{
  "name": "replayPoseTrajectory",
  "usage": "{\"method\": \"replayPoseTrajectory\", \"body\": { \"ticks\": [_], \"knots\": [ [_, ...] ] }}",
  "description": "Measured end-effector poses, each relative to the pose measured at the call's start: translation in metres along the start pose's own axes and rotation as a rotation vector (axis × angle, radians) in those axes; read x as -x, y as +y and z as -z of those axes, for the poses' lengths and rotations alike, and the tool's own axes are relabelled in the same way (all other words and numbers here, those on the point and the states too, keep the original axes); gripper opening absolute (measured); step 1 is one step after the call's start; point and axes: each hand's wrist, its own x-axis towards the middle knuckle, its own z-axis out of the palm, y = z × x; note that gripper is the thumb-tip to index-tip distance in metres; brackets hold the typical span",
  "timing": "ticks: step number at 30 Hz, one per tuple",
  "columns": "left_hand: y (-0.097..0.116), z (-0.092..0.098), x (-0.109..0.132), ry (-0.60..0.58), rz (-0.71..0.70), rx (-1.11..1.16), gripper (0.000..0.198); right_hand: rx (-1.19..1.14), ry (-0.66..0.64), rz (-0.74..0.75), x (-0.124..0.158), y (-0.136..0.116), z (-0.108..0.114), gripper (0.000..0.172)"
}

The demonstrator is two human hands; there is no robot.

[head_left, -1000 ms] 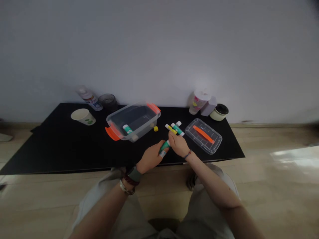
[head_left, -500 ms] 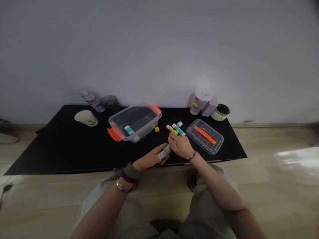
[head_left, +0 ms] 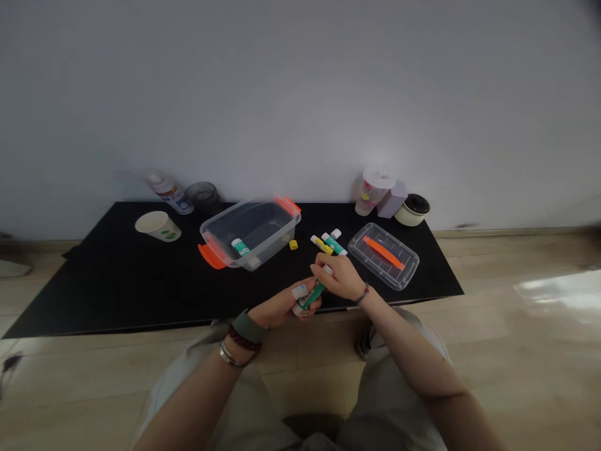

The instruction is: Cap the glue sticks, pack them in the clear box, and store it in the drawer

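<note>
One green glue stick (head_left: 313, 294), white-capped: left grip (head_left: 282, 307) clenched round it, right grip (head_left: 340, 279) pinching top end. Black desk (head_left: 94, 294) on wood floor (head_left: 516, 351), white wall (head_left: 300, 94) behind.

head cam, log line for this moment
left hand: grips green glue stick | right hand: fingers on its upper end | nearby: yellow stick, other green stick, clear tub
</note>
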Motion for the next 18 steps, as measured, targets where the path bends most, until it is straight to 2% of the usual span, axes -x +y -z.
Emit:
{"method": "replayPoseTrajectory", "body": {
  "ticks": [2, 4, 8, 10, 11, 13, 16, 18],
  "knots": [
    [0.0, 0.0, 0.0, 0.035, -0.039, -0.073, 0.056, 0.045, 0.028, -0.018, 0.0, -0.001, -0.001, 0.028],
    [-0.001, 0.0, -0.001, 0.165, -0.118, -0.289, 0.05, 0.122, 0.067, -0.068, 0.0, 0.0, -0.006, 0.025],
    [0.0, -0.002, -0.002, 0.472, -0.248, -0.874, 0.032, 0.236, 0.148, -0.221, -0.001, -0.001, -0.018, 0.025],
    [0.001, -0.002, -0.002, 0.547, -0.273, -0.992, 0.028, 0.244, 0.166, -0.277, -0.001, -0.001, -0.02, 0.026],
    [0.001, -0.003, -0.002, 0.544, -0.269, -0.97, 0.03, 0.238, 0.163, -0.283, -0.001, -0.002, -0.02, 0.027],
    [-0.001, -0.002, -0.003, 0.459, -0.231, -0.77, 0.039, 0.206, 0.141, -0.239, -0.001, -0.003, -0.016, 0.028],
    [-0.005, -0.001, -0.002, 0.207, -0.121, -0.298, 0.057, 0.125, 0.082, -0.063, 0.002, -0.004, -0.007, 0.029],
    [-0.006, -0.001, -0.001, 0.066, -0.084, -0.11, 0.063, 0.105, 0.058, 0.045, 0.003, -0.005, -0.003, 0.029]
  ]
}}
